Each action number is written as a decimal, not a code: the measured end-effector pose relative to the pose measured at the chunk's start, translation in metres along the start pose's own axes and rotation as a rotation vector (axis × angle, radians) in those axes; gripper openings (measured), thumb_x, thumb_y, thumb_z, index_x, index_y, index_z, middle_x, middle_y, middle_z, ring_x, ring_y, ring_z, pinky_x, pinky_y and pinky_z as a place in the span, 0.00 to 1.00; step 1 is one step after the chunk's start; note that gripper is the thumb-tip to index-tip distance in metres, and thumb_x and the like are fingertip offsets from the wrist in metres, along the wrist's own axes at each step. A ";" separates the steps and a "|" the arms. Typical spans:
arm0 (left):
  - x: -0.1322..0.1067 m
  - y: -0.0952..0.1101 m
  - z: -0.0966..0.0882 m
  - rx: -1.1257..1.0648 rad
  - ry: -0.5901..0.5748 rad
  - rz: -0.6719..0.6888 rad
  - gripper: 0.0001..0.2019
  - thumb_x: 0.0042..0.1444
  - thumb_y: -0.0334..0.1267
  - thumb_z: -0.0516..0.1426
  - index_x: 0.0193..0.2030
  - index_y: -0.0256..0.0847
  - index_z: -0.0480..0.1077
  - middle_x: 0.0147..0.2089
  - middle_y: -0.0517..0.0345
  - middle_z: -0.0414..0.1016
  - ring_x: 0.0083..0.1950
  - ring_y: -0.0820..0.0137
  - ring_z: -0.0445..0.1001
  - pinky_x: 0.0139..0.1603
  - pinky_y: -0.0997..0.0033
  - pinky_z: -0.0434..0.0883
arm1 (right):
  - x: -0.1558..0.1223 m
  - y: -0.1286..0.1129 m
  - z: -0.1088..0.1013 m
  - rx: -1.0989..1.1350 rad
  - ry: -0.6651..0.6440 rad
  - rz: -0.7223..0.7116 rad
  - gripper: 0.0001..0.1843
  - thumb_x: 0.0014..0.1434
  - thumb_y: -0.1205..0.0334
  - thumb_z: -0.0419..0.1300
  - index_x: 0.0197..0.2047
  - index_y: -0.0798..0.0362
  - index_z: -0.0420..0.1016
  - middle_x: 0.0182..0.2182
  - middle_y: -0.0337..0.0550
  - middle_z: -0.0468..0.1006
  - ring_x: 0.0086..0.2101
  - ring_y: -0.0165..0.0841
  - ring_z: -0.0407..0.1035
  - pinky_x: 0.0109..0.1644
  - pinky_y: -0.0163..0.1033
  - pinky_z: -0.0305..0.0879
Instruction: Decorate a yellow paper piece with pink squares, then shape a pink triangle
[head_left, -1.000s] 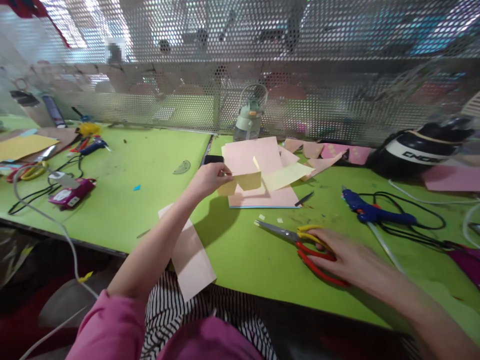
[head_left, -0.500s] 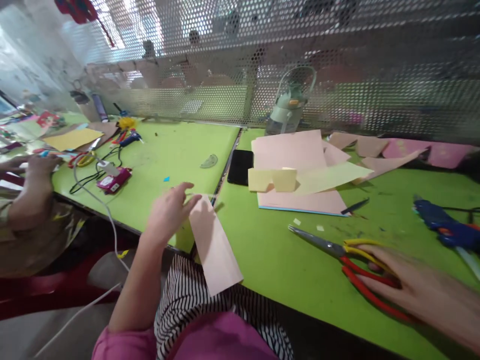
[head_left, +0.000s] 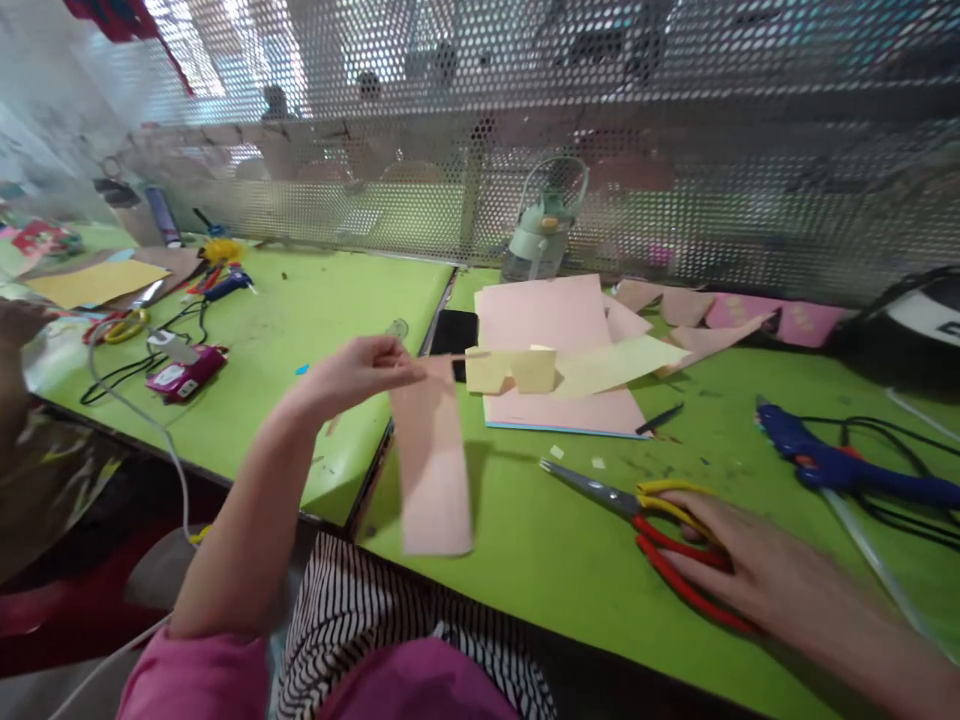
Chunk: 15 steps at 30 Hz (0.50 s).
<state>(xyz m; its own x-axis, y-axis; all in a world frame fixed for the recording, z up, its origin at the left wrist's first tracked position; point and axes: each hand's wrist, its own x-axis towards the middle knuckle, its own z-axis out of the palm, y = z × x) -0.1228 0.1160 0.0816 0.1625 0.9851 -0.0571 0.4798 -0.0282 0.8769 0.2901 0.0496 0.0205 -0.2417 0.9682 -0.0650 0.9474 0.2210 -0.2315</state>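
My left hand (head_left: 352, 372) pinches the top end of a long pink paper strip (head_left: 431, 462) and holds it up above the green table (head_left: 540, 530), so the strip hangs down. My right hand (head_left: 772, 575) rests on the table with its fingers in and over the red and yellow handles of a pair of scissors (head_left: 660, 525); the blades point left. A folded yellow paper piece (head_left: 511, 369) lies on a stack of pink sheets (head_left: 551, 345) beyond the strip.
A black phone (head_left: 453, 332) lies left of the pink stack, a pale green bottle (head_left: 544, 225) behind it by the perforated screen. A blue glue gun (head_left: 832, 462) with cables lies at right. Another person's arm (head_left: 19, 330) shows at far left, near tools and a pink device (head_left: 180, 375).
My left hand let go of the yellow piece, reached to the pink strip at the table edge and lifted it. My right hand stayed on the scissors.
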 end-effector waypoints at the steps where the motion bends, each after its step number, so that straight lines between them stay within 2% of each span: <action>1: 0.012 0.012 0.004 -0.046 0.015 0.029 0.12 0.52 0.44 0.64 0.31 0.40 0.67 0.26 0.64 0.65 0.26 0.77 0.62 0.26 0.77 0.56 | 0.000 -0.003 -0.003 0.035 -0.041 -0.009 0.21 0.53 0.46 0.56 0.47 0.45 0.76 0.41 0.46 0.84 0.37 0.44 0.79 0.38 0.44 0.76; 4: 0.060 0.044 0.022 -0.278 0.079 0.050 0.12 0.58 0.40 0.61 0.30 0.39 0.64 0.22 0.67 0.58 0.19 0.82 0.52 0.21 0.78 0.48 | 0.000 -0.007 -0.006 0.105 -0.086 -0.017 0.22 0.55 0.48 0.54 0.48 0.50 0.75 0.43 0.53 0.83 0.40 0.48 0.78 0.41 0.49 0.75; 7: 0.111 0.059 0.050 -0.418 0.189 -0.009 0.14 0.63 0.39 0.58 0.28 0.40 0.60 0.19 0.71 0.50 0.17 0.83 0.47 0.19 0.78 0.45 | -0.002 -0.006 -0.005 0.129 -0.075 -0.024 0.22 0.55 0.48 0.55 0.48 0.50 0.75 0.44 0.54 0.82 0.42 0.48 0.78 0.42 0.49 0.75; 11: 0.159 0.054 0.082 -0.398 0.239 -0.088 0.17 0.68 0.37 0.52 0.26 0.41 0.55 0.19 0.73 0.46 0.16 0.83 0.43 0.18 0.78 0.43 | -0.006 -0.004 -0.002 0.157 -0.030 -0.067 0.19 0.55 0.50 0.56 0.47 0.48 0.75 0.46 0.51 0.82 0.43 0.47 0.78 0.44 0.51 0.75; 15: 0.173 0.046 0.091 -0.333 0.208 -0.142 0.15 0.67 0.41 0.53 0.29 0.39 0.60 0.20 0.73 0.50 0.16 0.82 0.45 0.17 0.78 0.47 | -0.009 -0.007 -0.003 0.162 -0.036 -0.078 0.19 0.56 0.51 0.55 0.48 0.50 0.74 0.48 0.52 0.81 0.46 0.46 0.77 0.47 0.52 0.74</action>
<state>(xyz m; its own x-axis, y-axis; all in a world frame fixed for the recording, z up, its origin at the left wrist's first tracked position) 0.0060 0.2699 0.0687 -0.0787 0.9896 -0.1207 0.1745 0.1329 0.9757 0.2864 0.0394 0.0259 -0.3228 0.9435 -0.0745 0.8802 0.2703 -0.3901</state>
